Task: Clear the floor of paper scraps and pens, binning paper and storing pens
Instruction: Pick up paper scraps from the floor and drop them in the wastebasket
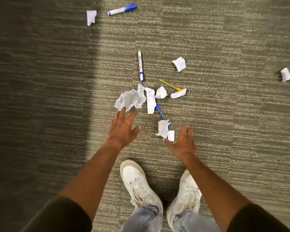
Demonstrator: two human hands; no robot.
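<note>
Left hand (pixel 122 129) grip spread wide, empty, fingertips over crumpled paper (pixel 130 99); right hand (pixel 182 143) grip apart, empty.

Grey-brown striped carpet floor (pixel 224 123) — crumpled white paper scraps clustered mid-floor (pixel 131 99), others scattered apart. Blue-capped white marker (pixel 121 9) far off; second white-and-blue marker (pixel 140 66) near the cluster. Slim yellow pen (pixel 169 84), blue pen (pixel 161 113) partly under scraps. Two white sneakers (pixel 137 181).
</note>
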